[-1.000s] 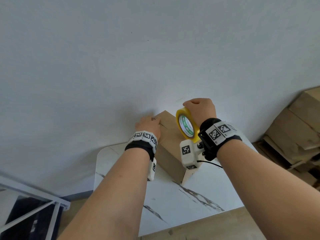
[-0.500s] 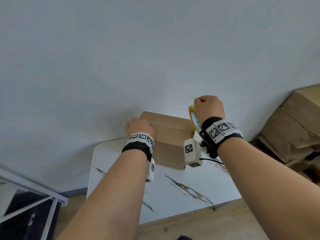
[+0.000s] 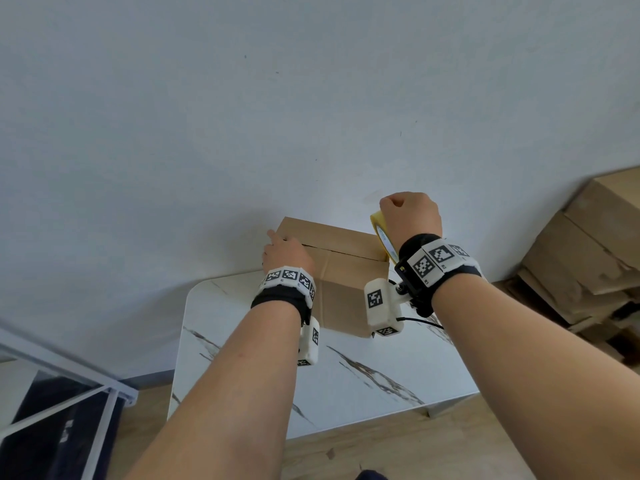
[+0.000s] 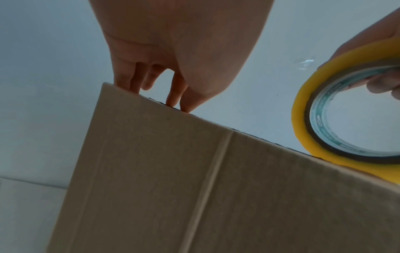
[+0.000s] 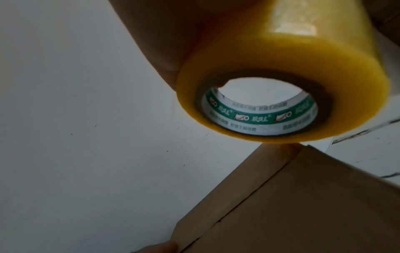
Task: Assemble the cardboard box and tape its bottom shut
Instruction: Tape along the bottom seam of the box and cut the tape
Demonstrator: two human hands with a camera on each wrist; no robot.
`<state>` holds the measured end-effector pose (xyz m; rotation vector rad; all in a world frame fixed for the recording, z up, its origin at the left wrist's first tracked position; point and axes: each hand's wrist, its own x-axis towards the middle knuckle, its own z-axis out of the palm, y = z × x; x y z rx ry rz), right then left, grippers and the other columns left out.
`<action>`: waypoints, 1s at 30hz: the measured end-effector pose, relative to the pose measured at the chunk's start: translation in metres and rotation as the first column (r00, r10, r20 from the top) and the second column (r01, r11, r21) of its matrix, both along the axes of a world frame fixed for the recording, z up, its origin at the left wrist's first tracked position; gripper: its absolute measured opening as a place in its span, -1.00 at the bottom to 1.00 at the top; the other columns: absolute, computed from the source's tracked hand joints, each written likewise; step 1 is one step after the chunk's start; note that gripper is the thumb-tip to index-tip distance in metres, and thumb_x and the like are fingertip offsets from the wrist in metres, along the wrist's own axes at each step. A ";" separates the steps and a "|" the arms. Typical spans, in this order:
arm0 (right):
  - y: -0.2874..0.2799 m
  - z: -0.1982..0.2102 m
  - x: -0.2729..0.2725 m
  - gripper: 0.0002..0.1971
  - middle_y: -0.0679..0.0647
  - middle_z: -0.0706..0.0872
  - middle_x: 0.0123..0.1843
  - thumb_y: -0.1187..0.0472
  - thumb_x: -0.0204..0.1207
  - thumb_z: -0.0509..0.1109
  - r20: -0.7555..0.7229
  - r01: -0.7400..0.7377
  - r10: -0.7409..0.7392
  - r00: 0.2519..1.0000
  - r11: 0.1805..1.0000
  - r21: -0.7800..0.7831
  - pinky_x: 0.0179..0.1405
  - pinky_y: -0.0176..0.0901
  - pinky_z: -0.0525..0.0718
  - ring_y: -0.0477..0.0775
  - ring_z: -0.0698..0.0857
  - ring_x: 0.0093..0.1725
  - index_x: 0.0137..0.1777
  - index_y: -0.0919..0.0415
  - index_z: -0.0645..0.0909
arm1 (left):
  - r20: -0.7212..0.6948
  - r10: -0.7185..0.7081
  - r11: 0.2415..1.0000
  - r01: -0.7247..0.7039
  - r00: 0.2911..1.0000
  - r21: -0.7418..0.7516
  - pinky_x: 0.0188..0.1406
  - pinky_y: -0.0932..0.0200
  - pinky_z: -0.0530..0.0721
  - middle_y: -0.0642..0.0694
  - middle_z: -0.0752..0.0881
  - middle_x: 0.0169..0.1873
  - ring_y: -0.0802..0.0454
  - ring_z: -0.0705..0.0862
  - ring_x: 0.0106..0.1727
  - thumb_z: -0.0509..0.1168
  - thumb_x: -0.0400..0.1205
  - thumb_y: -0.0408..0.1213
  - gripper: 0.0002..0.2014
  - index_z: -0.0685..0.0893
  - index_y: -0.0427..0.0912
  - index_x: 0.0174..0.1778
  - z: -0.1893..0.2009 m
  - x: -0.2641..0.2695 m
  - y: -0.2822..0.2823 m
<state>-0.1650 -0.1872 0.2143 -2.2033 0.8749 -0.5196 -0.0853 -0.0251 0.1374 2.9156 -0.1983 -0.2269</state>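
Observation:
A brown cardboard box (image 3: 346,289) stands on the white marble table (image 3: 346,382), close to the wall, with the seam of its folded flaps (image 5: 249,202) facing up. My left hand (image 3: 282,247) lies on the box's left end, and its straight fingers (image 4: 173,92) press on the top edge. My right hand (image 3: 410,216) grips a yellow roll of tape (image 3: 382,237) above the box's right end. In the right wrist view the roll (image 5: 281,82) hangs just over the end of the seam. In the left wrist view the roll (image 4: 337,130) touches the box's top right edge (image 4: 281,149).
The grey wall (image 3: 311,116) rises directly behind the box. A heap of flattened cardboard (image 3: 588,265) lies on the floor at the right. A white metal frame (image 3: 69,393) stands at the lower left, over wooden flooring (image 3: 398,452).
The box has turned from corner-on to long side facing me. My right hand has carried the tape roll to the box's right end. My left hand has shifted to its left end.

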 end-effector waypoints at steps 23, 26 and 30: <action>0.000 0.002 0.002 -0.72 0.02 0.25 -0.52 0.23 0.42 0.22 -0.029 -0.021 0.022 0.999 1.000 0.014 -0.49 -0.25 0.16 0.07 0.20 -0.46 -0.51 0.11 0.31 | -0.012 0.001 0.991 -0.002 1.000 -0.135 0.04 0.11 0.58 -0.31 0.66 0.14 -0.17 0.65 0.16 0.21 0.64 -0.37 -0.84 0.68 -0.35 -0.12 0.010 0.007 0.008; 0.004 0.004 0.004 -0.74 0.07 0.31 -0.48 0.21 0.42 0.22 0.000 -0.042 0.042 0.999 0.999 0.024 -0.44 -0.20 0.24 0.10 0.24 -0.43 -0.50 0.20 0.42 | 0.003 0.004 0.988 -0.003 1.000 -0.152 0.01 0.13 0.58 -0.29 0.71 0.10 -0.16 0.68 0.13 0.23 0.64 -0.37 -0.71 0.48 -0.24 -0.43 0.012 0.004 0.007; 0.016 0.013 0.009 -0.72 0.22 0.61 -0.40 0.16 0.43 0.25 0.046 -0.157 0.155 0.987 0.986 0.047 -0.39 -0.15 0.44 0.14 0.41 -0.42 -0.23 0.39 0.66 | -0.001 0.017 0.980 -0.016 1.000 -0.197 0.03 0.10 0.60 -0.29 0.73 0.07 -0.16 0.67 0.15 0.22 0.63 -0.39 -0.79 0.58 -0.28 -0.34 0.018 0.000 0.006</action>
